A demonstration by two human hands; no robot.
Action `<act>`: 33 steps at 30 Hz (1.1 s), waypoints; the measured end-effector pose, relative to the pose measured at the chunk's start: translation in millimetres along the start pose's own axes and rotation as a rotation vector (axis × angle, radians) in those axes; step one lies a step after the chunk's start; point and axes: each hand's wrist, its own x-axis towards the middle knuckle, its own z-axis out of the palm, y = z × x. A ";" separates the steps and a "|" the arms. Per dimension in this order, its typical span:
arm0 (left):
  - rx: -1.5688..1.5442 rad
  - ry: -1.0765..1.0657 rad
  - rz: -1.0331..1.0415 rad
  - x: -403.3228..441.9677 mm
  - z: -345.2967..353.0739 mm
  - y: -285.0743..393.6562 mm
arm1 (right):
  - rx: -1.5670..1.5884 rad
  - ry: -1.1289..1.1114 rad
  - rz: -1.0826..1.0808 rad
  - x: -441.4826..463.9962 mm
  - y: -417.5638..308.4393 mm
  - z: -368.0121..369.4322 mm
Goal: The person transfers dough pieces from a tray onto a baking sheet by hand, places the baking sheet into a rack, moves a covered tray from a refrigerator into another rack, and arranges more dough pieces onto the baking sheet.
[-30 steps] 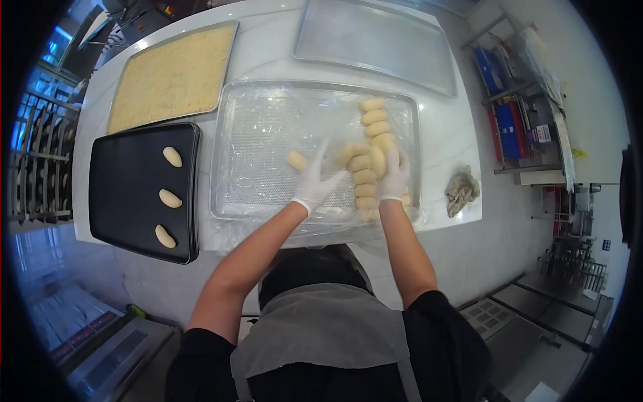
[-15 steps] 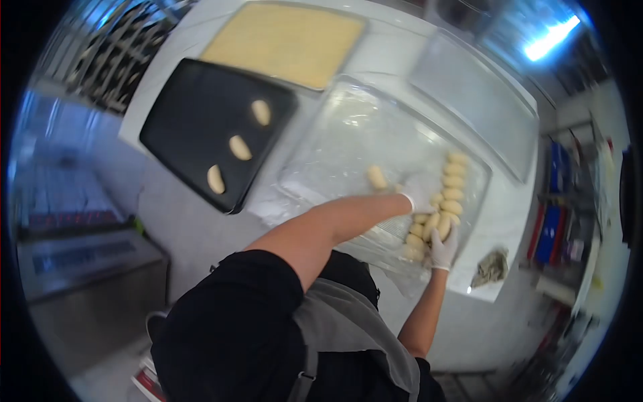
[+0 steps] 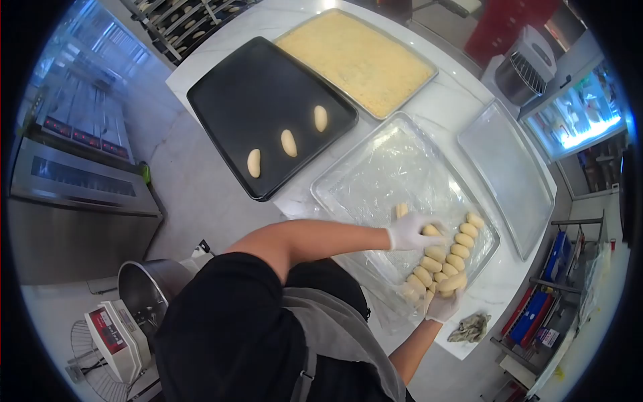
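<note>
My gloved left hand (image 3: 414,232) is closed on a dough piece (image 3: 431,230) above the plastic-lined tray (image 3: 375,161). Another dough piece (image 3: 401,210) lies just behind that hand. My gloved right hand (image 3: 443,305) holds a dough piece (image 3: 452,282) at the near right part of the tray. Several oval dough pieces (image 3: 459,250) lie in rows between and beside the hands. On the black tray (image 3: 261,87) at the left are three pieces, one of them a curved dough piece (image 3: 289,143).
A tray of yellow filling or dough (image 3: 358,57) stands at the back. An unfilled metal tray (image 3: 508,174) lies at the right. A crumpled cloth (image 3: 470,328) rests by the right table edge. A mixer (image 3: 117,335) stands at lower left, a rack (image 3: 177,27) at upper left.
The view has turned, so the trays appear rotated. My left hand has gone from open at the tray's middle to closed on a dough piece near the rows; my right hand remains at the rows.
</note>
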 end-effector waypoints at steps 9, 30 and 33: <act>-0.376 0.731 -0.540 -94.3 -303.3 62.1 | -0.892 -0.303 -0.290 51.3 114.1 192.5; 0.795 0.216 -0.329 -65.8 -576.2 -29.4 | -1.391 -0.047 -0.745 190.0 330.7 523.5; 0.397 0.430 -0.535 -93.0 -581.8 -17.6 | -1.437 -0.082 -0.542 169.7 333.9 528.9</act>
